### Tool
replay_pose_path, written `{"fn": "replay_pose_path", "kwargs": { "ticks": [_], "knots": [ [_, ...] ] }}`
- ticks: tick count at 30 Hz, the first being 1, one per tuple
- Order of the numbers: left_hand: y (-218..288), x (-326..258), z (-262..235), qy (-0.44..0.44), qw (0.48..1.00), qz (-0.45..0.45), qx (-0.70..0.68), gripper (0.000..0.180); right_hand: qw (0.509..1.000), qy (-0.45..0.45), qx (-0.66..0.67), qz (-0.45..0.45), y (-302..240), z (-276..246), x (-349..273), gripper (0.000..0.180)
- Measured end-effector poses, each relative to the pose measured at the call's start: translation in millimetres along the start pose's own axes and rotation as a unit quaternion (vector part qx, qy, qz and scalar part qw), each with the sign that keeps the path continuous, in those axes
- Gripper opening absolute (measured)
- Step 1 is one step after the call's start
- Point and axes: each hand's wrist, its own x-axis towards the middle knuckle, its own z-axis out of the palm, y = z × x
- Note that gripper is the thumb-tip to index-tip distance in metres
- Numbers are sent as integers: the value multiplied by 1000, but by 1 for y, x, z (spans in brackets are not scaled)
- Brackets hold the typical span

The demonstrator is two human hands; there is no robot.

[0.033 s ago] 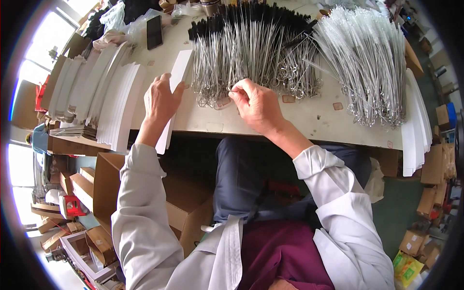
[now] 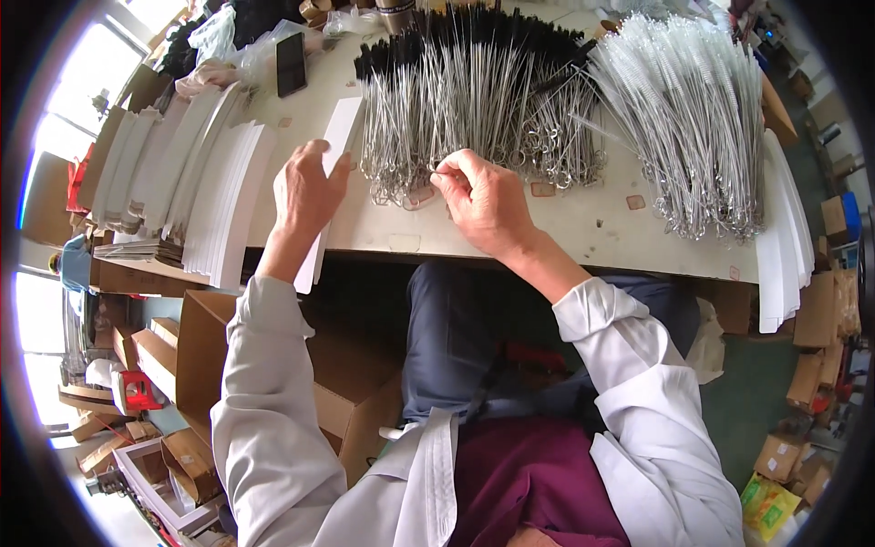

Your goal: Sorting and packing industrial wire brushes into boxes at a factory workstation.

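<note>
Black-bristled brushes [image 2: 447,96]: many; thin silvery wire stems, looped ends; massed side by side on the bench [image 2: 547,235], bristles farther, loops nearer. White strip [image 2: 341,129]: long, narrow, flat; slanted left of brushes, near end overhanging front edge.

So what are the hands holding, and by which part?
The right hand seems to pinch a brush by its looped end; the left hand appears to hold nothing.

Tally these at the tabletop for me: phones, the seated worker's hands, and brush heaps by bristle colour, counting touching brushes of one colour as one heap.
Phone: 1
Worker's hands, left hand and right hand: 2
Black-bristled brush heap: 1
White-bristled brush heap: 1
Total: 5
</note>
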Motion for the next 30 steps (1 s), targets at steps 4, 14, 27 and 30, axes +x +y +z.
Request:
{"fn": "replay_pose_path", "kwargs": {
  "ticks": [4, 14, 27, 30],
  "knots": [
    [59, 14, -21, -176, 931, -70, -312, 43, 994, 30, 79, 71, -10, -12, 11, 12],
    [113, 37, -7, -265, 674, -201, -660, 24, 996, 50, 72, -19, -16, -22, 22, 13],
    [113, 52, -50, -274, 697, -233, -620, 27, 909, -243, -320, -112, 53, 12, 75, 59],
    [106, 48, -59, -238, 693, -269, -625, 26, 917, -205, -319, -125, 54, 15, 71, 61]
  ]
}}
